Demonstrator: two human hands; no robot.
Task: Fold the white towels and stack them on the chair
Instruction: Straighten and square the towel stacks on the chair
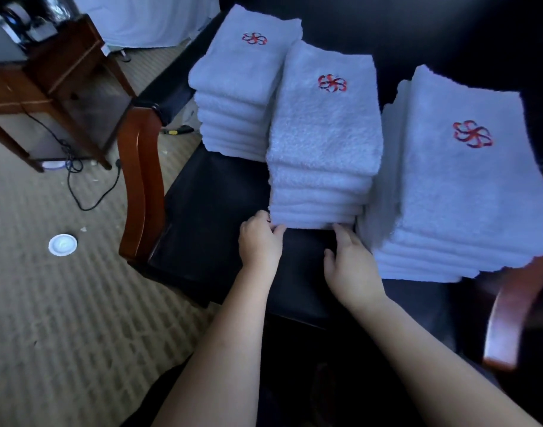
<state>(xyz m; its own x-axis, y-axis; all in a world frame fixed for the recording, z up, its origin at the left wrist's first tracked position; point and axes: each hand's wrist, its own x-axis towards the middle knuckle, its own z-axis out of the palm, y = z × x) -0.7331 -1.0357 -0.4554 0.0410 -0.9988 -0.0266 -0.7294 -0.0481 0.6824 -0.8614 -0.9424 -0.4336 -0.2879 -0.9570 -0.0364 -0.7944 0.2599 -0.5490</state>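
Observation:
Three stacks of folded white towels with a red flower emblem stand on the black seat of a wooden-armed chair (202,211). The back-left stack (242,75) is farthest, the middle stack (322,140) is nearest my hands, and the right stack (467,186) rests by the right armrest. My left hand (259,241) touches the bottom front-left corner of the middle stack, its fingertips at the lowest towel. My right hand (347,257) has its fingers reaching under the stack's bottom front edge. Whether either hand grips a towel is hidden.
The chair's left armrest (138,180) and right armrest (510,312) flank the seat. A wooden side table (48,87) with trailing cables (79,186) stands at the left. A small white lid (62,245) lies on the patterned carpet. A bed skirt (147,20) shows at the back.

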